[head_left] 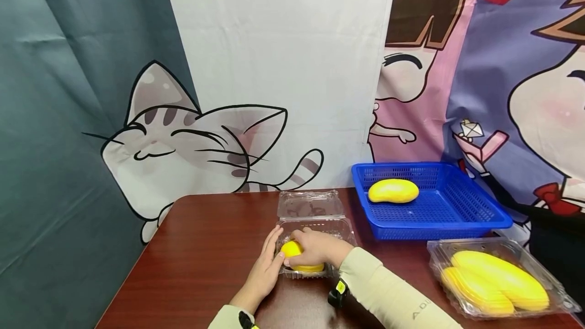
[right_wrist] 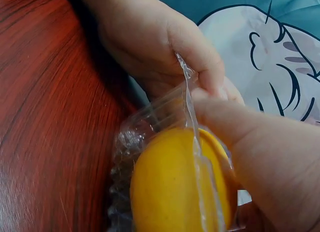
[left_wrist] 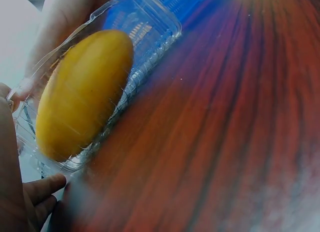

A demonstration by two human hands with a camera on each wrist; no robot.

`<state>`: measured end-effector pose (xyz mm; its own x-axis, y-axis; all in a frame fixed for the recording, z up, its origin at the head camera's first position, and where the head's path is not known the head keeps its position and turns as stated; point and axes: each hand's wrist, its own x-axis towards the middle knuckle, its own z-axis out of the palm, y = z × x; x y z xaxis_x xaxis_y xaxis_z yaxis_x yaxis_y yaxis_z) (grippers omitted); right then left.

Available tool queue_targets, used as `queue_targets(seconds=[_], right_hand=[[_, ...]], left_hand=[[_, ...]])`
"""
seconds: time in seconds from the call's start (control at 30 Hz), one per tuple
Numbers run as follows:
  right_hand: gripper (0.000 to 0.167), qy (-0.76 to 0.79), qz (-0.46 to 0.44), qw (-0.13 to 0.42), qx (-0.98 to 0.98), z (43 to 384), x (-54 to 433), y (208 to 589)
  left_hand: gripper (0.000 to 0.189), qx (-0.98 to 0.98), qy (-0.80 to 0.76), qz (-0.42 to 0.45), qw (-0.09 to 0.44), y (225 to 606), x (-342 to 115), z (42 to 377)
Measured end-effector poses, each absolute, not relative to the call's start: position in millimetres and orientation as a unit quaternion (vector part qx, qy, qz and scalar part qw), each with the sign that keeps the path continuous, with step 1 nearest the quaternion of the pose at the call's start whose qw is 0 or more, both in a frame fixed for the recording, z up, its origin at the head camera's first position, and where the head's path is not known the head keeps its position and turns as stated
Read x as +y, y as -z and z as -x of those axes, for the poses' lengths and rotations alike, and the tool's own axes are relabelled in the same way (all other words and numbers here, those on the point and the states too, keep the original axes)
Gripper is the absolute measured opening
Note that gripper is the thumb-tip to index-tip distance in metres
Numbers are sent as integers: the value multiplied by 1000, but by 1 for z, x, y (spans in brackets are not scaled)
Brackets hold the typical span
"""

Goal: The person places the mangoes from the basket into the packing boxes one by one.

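Note:
A clear plastic clamshell box point(head_left: 346, 227) stands on the table with its lid folded back, away from me. Inside it lies a yellow mango point(head_left: 291, 249), seen through the box wall in the left wrist view. My left hand point(head_left: 263, 272) holds the box at its left side, the thumb over the rim and the fingers along the outside wall. From the right, my right hand point(head_left: 315, 248) reaches into the box and grips the mango, thumb at its near side. The right fingertips are partly hidden behind the fruit.
A blue plastic basket point(head_left: 439, 230) at the back right holds one mango point(head_left: 393, 191). In front of it, a second clear box point(head_left: 439, 248) contains yellow mangoes point(head_left: 500, 281). The brown wooden table point(head_left: 196, 248) ends at a cartoon-printed curtain point(head_left: 292, 55).

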<state>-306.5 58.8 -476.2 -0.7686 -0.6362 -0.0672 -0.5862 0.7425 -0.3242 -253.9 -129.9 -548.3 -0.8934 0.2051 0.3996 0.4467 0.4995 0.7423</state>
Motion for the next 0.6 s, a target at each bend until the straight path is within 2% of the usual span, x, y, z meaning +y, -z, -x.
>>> queue_targets(seconds=[0.17, 0.27, 0.43, 0.53, 0.6], right_hand=[[81, 156, 319, 71, 932, 315, 73, 454], [67, 185, 320, 30, 928, 325, 88, 436], [35, 218, 293, -106, 925, 349, 127, 412], [28, 212, 253, -167, 929, 367, 158, 410], [32, 196, 214, -174, 941, 378, 183, 415]], left_hand=[[56, -852, 470, 195, 123, 548, -131, 253], [54, -850, 477, 194, 108, 549, -131, 253], [53, -852, 474, 194, 110, 550, -132, 253], [53, -849, 479, 192, 113, 549, -132, 253], [52, -848, 481, 191, 110, 548, -131, 253]])
